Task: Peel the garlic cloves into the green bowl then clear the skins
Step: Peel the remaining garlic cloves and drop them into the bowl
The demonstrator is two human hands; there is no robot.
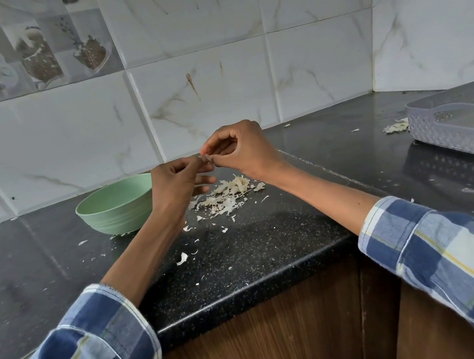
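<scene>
Both hands are raised above the counter (269, 236), fingertips meeting. A small garlic clove (205, 158) is pinched between them: the left hand (179, 184) grips it with thumb and forefinger, the remaining fingers loosely curled beneath. The right hand (238, 148) nips at the same clove from the other side with thumb and forefinger, its other fingers bent in toward the palm. The clove is mostly hidden by the fingertips; how much skin is left on it cannot be told.

The green bowl (114, 208) is seen just to the left of the left hand's knuckles, standing upright on the counter, partly covered by that hand. Its contents cannot be seen from this angle.

A heap of garlic skins (227, 196) lies on the counter directly under the fingertips, a little toward the right wrist. Loose flakes (182, 259) are scattered nearer the body, below the left forearm.

Well to the right of the fingers, a grey plastic tray (461, 127) is set on the counter, with a smaller patch of skins (396, 126) just beside its near-left corner.

Checked sleeves (442, 247) are worn on both forearms.
</scene>
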